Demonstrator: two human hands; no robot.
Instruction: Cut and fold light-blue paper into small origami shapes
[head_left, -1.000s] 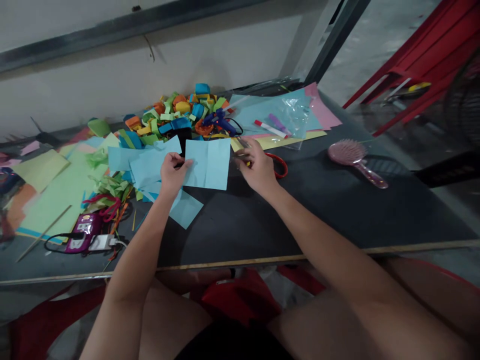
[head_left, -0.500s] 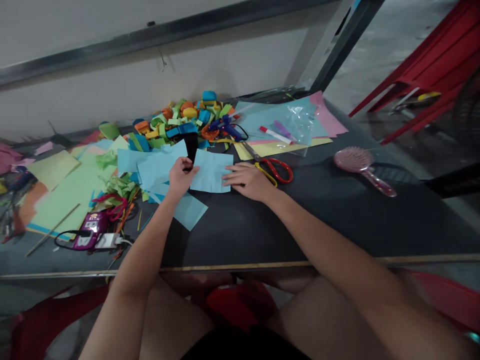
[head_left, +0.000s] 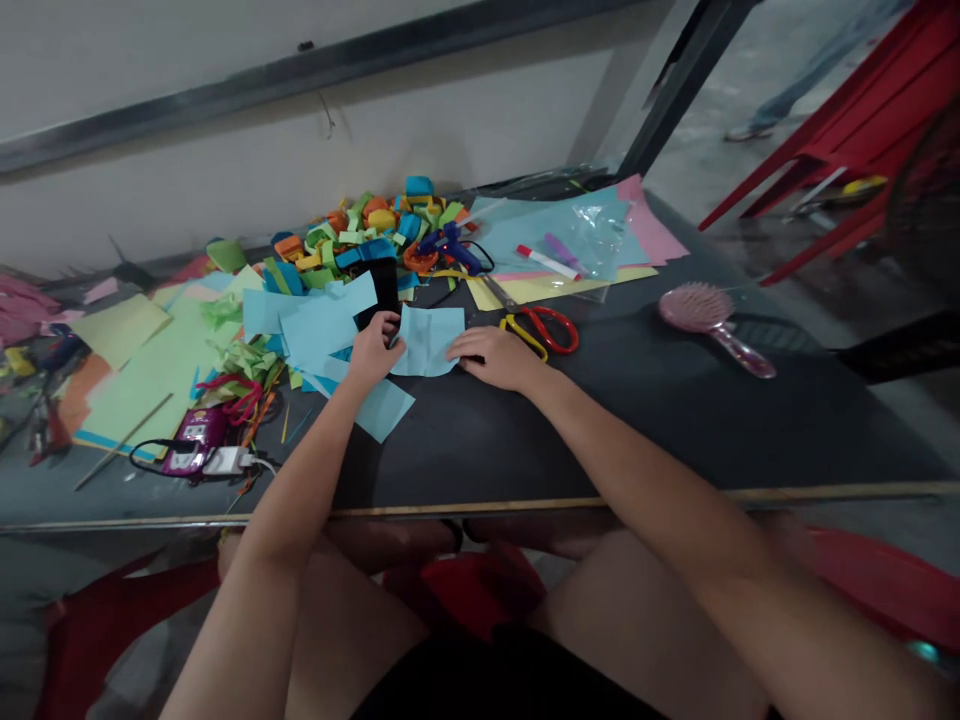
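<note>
A light blue square of paper (head_left: 430, 342) with creases down its middle lies between my two hands on the dark table. Its left edge is pinched by my left hand (head_left: 377, 348), fingers curled. My right hand (head_left: 496, 356) has bent fingers closed at the right edge, where the lower corner curves up a little. More light blue sheets (head_left: 315, 330) are piled just left of my left hand, and one loose piece (head_left: 385, 408) lies below it. Scissors (head_left: 551, 331) with red and yellow handles rest beyond my right hand.
Behind are a heap of coloured paper loops (head_left: 360, 235), a blue glue gun (head_left: 454, 247) and a red-capped marker (head_left: 547, 262). A pink hairbrush (head_left: 709, 315) lies right. Left are green sheets (head_left: 157, 370), a stick (head_left: 124, 442) and a purple device with a cable (head_left: 196, 435).
My right hand's fingers went from stretched flat to bent at the paper's edge. The paper now looks narrower and bowed. The view shifted slightly, and a person's leg appears at upper right.
</note>
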